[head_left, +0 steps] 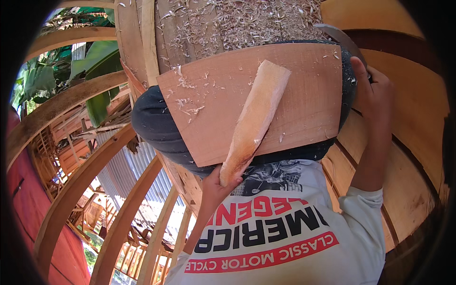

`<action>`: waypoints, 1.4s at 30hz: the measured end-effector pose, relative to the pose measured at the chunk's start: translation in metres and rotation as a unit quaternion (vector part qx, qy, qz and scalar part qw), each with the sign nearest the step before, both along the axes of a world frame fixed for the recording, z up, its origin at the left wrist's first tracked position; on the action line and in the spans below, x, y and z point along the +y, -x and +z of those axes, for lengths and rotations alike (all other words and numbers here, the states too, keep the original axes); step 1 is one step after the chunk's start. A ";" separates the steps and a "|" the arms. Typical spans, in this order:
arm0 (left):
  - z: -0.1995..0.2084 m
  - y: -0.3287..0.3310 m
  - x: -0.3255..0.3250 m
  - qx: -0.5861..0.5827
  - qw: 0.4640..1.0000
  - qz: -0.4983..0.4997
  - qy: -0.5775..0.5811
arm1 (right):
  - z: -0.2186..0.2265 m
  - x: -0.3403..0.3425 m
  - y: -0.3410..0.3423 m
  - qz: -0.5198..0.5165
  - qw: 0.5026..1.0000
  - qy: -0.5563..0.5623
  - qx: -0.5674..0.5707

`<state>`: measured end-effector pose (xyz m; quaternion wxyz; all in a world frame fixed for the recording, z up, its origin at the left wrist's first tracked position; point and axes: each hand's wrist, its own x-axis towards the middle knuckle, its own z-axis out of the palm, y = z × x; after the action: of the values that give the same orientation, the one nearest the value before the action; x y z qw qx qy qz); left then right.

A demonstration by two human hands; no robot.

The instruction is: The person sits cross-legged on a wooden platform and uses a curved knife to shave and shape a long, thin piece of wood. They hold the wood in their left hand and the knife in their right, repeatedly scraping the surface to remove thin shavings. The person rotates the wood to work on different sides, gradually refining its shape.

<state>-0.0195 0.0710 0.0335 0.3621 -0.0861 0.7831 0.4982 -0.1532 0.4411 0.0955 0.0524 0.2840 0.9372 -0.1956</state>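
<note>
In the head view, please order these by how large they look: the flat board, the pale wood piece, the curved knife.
1. flat board
2. pale wood piece
3. curved knife, visible part only

The head view looks steeply down from close above the board (pixel 308 111), though fisheye bending may distort distance.

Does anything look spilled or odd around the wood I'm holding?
Shavings litter the planks and dot the board under the wood piece, looking spilled. That piece, in the left hand, has a dark patch, odd against its paler surface.
</note>
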 end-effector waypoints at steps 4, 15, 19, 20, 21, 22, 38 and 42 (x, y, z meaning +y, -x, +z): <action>-0.005 0.002 0.000 -0.036 0.999 0.006 -0.034 | -0.003 -0.066 -0.025 0.161 0.981 0.107 0.014; 0.010 0.030 -0.022 -0.273 0.889 0.115 -0.349 | -0.013 -0.087 0.007 0.238 0.924 0.273 0.118; 0.030 0.041 -0.004 -0.293 0.845 0.159 -0.418 | -0.019 -0.084 0.011 0.209 0.912 0.337 0.104; 0.036 0.046 0.001 -0.296 0.839 0.171 -0.425 | -0.023 -0.083 0.008 0.204 0.908 0.354 0.096; 0.037 0.050 0.003 -0.283 0.843 0.166 -0.427 | -0.025 -0.081 0.005 0.193 0.903 0.372 0.087; 0.037 0.052 0.004 -0.275 0.846 0.159 -0.429 | -0.027 -0.079 0.000 0.191 0.895 0.397 0.076; 0.091 0.091 0.034 0.063 0.996 0.047 0.049 | -0.016 -0.054 -0.002 0.154 0.856 0.476 0.133; 0.109 0.088 0.044 0.082 0.992 0.042 0.082 | -0.023 -0.059 -0.009 0.169 0.873 0.428 0.160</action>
<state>-0.1079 0.1147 0.1422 0.2673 -0.1074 0.8442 0.4521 -0.1443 0.3826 0.0727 0.0509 0.0358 0.7912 -0.6084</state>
